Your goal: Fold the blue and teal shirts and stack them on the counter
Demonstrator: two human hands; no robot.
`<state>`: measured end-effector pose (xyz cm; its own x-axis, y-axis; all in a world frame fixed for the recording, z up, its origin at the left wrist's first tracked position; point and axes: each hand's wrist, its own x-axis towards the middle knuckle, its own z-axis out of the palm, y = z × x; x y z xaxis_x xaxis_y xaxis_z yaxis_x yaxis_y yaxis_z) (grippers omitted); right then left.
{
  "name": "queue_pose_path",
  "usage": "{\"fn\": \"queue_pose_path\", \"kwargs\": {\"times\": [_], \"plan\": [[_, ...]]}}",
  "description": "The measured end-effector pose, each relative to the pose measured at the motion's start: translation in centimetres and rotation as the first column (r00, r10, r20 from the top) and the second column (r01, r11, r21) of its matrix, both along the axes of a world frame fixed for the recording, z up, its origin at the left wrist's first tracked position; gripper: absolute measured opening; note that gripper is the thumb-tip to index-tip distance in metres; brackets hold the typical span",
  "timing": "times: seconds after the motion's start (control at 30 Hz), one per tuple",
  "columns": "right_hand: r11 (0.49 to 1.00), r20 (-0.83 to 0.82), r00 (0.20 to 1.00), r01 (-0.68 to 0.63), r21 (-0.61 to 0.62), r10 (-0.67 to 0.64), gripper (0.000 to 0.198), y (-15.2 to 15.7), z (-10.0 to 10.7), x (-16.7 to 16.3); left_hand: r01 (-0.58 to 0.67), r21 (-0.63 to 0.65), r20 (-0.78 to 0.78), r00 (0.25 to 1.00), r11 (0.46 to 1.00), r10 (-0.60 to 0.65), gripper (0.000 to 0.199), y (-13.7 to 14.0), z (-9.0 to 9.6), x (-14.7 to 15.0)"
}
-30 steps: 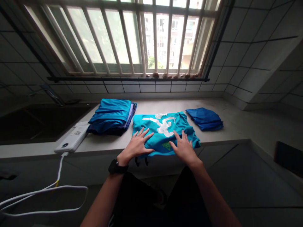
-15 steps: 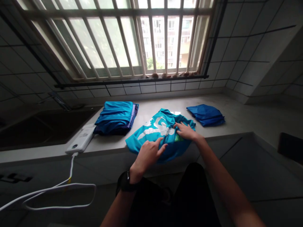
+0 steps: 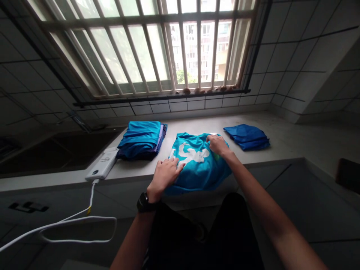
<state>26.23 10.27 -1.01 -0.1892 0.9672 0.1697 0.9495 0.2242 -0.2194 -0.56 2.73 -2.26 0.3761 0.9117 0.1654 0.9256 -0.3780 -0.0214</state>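
Head view: turquoise shirt (image 3: 197, 165) lies half folded at the counter (image 3: 281, 146) edge, left hand (image 3: 164, 174) flat on its near-left part, right hand (image 3: 217, 144) pinching the far edge, folded stack (image 3: 142, 138) and blue piece (image 3: 246, 137) already done either side

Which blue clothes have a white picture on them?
The turquoise shirt in the middle, under both hands. The folded pile and dark blue bundle are plain.

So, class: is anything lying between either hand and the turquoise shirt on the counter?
Nothing visible: the left hand rests on the shirt at its near left edge, and the right hand grips its far edge.
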Motion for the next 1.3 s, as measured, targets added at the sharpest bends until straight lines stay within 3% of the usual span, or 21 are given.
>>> {"fn": "queue_pose_path", "kwargs": {"times": [0.1,0.23,0.3,0.37,0.43,0.47,0.57,0.67,0.77,0.83,0.9,1.0,1.07,1.13,1.2,1.27,1.3], "plan": [[0.998,-0.036,0.999,0.018,-0.064,-0.020,0.048,-1.8,0.2,-0.7,0.092,0.029,0.040,0.995,0.995,-0.093,0.039,2.0,0.8,-0.1],[0.945,0.007,0.998,0.061,-0.321,-0.062,0.084,-4.3,0.0,0.6,0.232,-0.072,0.125,0.967,0.970,-0.222,0.078,5.4,0.8,-0.7],[0.932,0.026,1.000,0.010,-0.362,-0.001,0.106,-5.5,-0.1,1.5,0.267,-0.141,0.142,0.958,0.953,-0.248,0.080,5.9,0.3,-1.2],[0.939,0.070,0.997,-0.011,-0.344,0.037,0.113,-6.8,-0.5,1.9,0.299,-0.152,0.141,0.950,0.942,-0.279,0.083,5.4,-0.2,-1.7],[0.967,0.133,0.991,-0.001,-0.257,0.036,0.101,-8.0,-0.8,2.0,0.310,-0.124,0.116,0.948,0.942,-0.297,0.085,4.1,-0.6,-2.0],[0.979,0.155,0.987,-0.012,-0.202,0.044,0.086,-8.6,-0.9,1.9,0.313,-0.107,0.102,0.948,0.944,-0.303,0.078,3.3,-0.7,-2.2],[0.991,0.157,0.983,-0.084,-0.100,0.099,0.033,-9.8,-0.4,2.1,0.306,-0.065,0.088,0.950,0.950,-0.300,0.034,1.4,-0.2,-2.5],[0.996,0.107,0.990,-0.083,-0.038,0.087,0.018,-9.4,2.1,2.7,0.263,-0.042,0.082,0.962,0.964,-0.259,0.031,1.2,2.3,-2.4],[0.995,0.088,0.996,-0.021,0.094,0.013,0.017,-7.5,6.2,2.7,0.198,0.071,0.071,0.977,0.978,-0.203,0.029,2.8,6.6,-2.0],[0.970,0.049,0.998,0.029,0.240,-0.042,0.020,-6.0,9.1,2.3,0.134,0.213,0.075,0.985,0.968,-0.153,0.028,4.2,9.8,-1.6],[0.904,-0.026,0.998,0.058,0.424,-0.052,0.024,-5.1,11.3,1.7,0.064,0.370,0.091,0.990,0.927,-0.105,0.030,5.1,12.6,-1.3],[0.785,-0.105,0.994,0.055,0.617,0.013,0.028,-5.1,12.0,1.4,0.001,0.517,0.130,0.988,0.856,-0.079,0.036,5.2,14.4,-1.3],[0.800,-0.089,0.994,0.007,0.600,0.058,0.027,-5.9,10.3,1.7,0.004,0.531,0.145,0.985,0.847,-0.095,0.036,4.5,13.5,-1.6],[0.883,-0.031,0.992,-0.092,0.460,0.120,0.024,-7.0,7.4,2.4,0.079,0.463,0.136,0.978,0.883,-0.159,0.031,3.6,10.9,-2.3],[0.946,0.014,0.975,-0.219,0.240,0.222,0.022,-8.3,4.0,3.3,0.244,0.284,0.109,0.952,0.927,-0.284,0.022,2.5,7.2,-3.1],[0.948,-0.015,0.949,-0.314,0.045,0.315,0.026,-9.4,1.1,4.0,0.406,0.044,0.090,0.908,0.913,-0.408,0.016,1.5,3.6,-3.9],[0.941,-0.048,0.940,-0.339,-0.015,0.338,0.029,-9.8,0.1,4.3,0.425,-0.040,0.104,0.902,0.904,-0.419,0.019,1.1,2.1,-4.2]]}}
